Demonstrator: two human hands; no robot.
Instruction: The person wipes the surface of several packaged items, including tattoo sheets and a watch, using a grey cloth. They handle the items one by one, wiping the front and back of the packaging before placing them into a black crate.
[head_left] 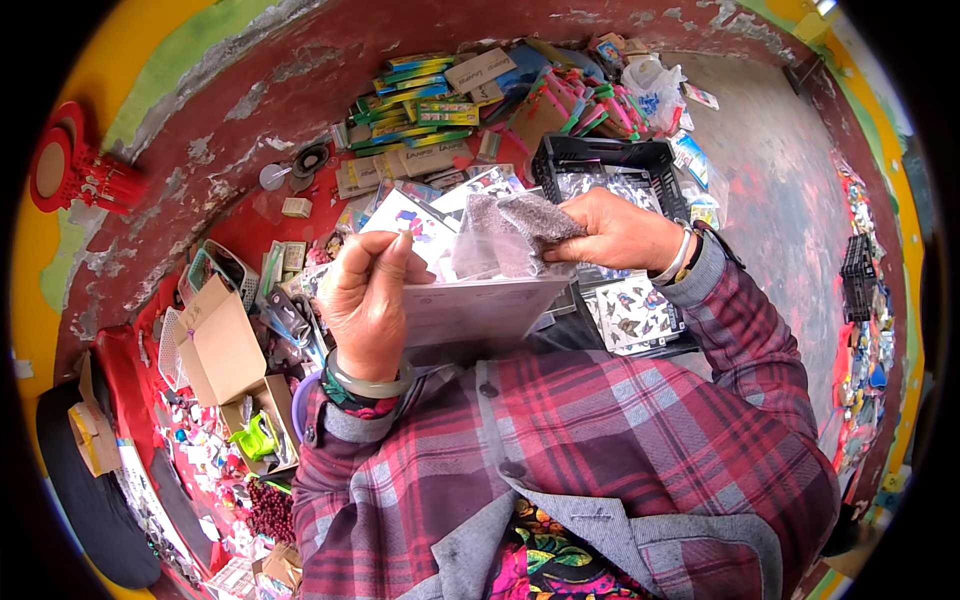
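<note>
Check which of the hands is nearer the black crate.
Right. The right hand sits directly in front of the black crate, overlapping it while pinching a grey cloth. The left hand is off to the crate's left, apart.

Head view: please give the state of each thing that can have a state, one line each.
left hand: closed on the flat clear packet, holding it up
right hand: pinching a grey cloth against the packet
black crate: open, sheets inside
cardboard box: flaps open
</note>
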